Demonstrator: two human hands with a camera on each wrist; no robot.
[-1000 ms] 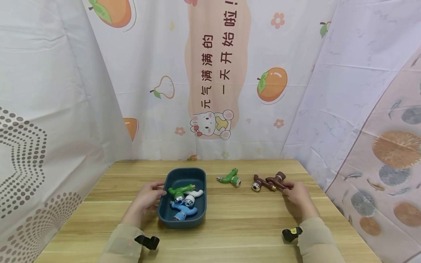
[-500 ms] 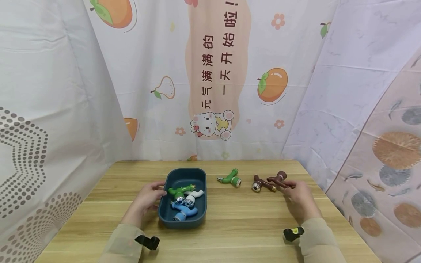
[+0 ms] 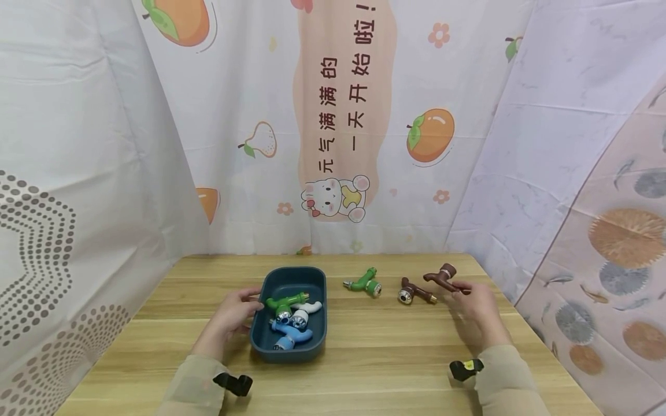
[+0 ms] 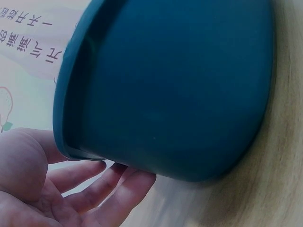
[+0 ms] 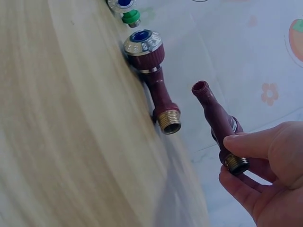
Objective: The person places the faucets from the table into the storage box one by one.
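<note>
**Two simultaneous grasps**

Nearest, my beige sleeves (image 3: 503,381) extend over the pale wood-grain table (image 3: 374,370). At left stands a dark teal, round-cornered rectangular plastic bin (image 3: 291,355). Within it, near to far, lie a light-blue faucet (image 3: 292,333) with a silver-coloured cap, a white faucet (image 3: 309,308) with a curved spout and a bright-green faucet (image 3: 283,303) with a brass-coloured end. My left hand (image 3: 233,312) grasps the bin's left side, thumb at the rim and fingers against the outer wall. At right, my right hand (image 3: 476,306) pinches a dark-brown, plastic-looking faucet (image 3: 442,278) between thumb and fingers near its brass-coloured threaded end, raised clear of the table. To its left, a second dark-brown faucet (image 3: 414,290), silver-capped, rests on the table. Farther left, between that faucet and the bin, lies a green faucet (image 3: 360,284) with a silver-coloured tip. Beyond hangs a white fabric curtain (image 3: 239,190) printed with fruit.
</note>
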